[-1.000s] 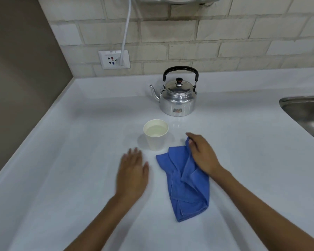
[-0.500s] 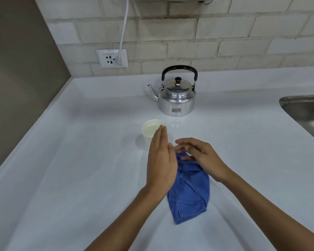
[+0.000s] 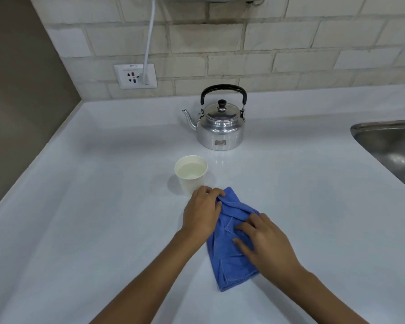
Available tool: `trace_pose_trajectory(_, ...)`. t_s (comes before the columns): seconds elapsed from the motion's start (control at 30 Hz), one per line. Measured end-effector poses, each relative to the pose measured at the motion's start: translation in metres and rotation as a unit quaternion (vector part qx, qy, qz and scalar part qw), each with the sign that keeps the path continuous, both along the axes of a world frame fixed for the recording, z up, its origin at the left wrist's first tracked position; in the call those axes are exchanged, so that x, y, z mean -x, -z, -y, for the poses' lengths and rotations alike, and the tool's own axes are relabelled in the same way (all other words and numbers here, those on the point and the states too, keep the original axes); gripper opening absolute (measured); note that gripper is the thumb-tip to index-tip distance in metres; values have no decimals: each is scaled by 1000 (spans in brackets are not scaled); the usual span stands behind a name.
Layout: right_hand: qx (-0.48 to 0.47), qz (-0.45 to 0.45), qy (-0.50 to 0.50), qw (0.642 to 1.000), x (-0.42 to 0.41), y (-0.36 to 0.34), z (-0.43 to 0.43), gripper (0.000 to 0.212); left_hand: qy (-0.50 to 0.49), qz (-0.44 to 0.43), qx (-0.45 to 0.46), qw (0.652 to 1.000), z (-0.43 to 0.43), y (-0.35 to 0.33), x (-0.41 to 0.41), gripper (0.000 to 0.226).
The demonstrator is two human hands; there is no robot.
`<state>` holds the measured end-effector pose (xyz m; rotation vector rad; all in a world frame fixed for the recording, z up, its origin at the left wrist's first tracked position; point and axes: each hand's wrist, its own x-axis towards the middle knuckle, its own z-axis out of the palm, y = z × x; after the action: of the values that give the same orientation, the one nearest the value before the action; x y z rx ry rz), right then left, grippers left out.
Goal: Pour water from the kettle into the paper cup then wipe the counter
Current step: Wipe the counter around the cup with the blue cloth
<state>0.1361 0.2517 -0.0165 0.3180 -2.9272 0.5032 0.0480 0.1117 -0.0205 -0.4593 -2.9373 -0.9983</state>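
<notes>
A shiny metal kettle [image 3: 220, 130] with a black handle stands upright at the back of the white counter [image 3: 91, 218], spout pointing left. In front of it a white paper cup [image 3: 189, 175] holds water. A crumpled blue cloth [image 3: 229, 256] lies on the counter just right of the cup. My left hand [image 3: 202, 212] pinches the cloth's far left corner, close to the cup's base. My right hand [image 3: 264, 244] rests flat on the cloth's right side, fingers spread.
A steel sink [image 3: 391, 146] is set into the counter at the right edge. A wall socket [image 3: 135, 76] with a white cable plugged in sits on the brick wall behind. A brown wall bounds the counter on the left.
My left hand came from the bare counter across to the cloth and took hold of its far corner. My right hand slid back from the cloth's top onto its right side.
</notes>
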Motion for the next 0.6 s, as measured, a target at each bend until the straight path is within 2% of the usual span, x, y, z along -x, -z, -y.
trace_pose_trajectory(0.13,30,-16,-7,999,-5,-4,4,3,-15,-11,-41,999,4,0,6,19)
trace_pose_trajectory(0.4,215,20,-13,976,-18,-12,-2,5,-37,-46,-149,987,18,-4,2,19)
trace_pose_trajectory(0.53,232,72,-127,962,-28,-18,3,7,-56,-70,-178,980,30,2,-5,21)
trace_pose_trajectory(0.6,191,132,-200,952,-32,-18,8,8,-61,-62,-164,983,37,7,-9,23)
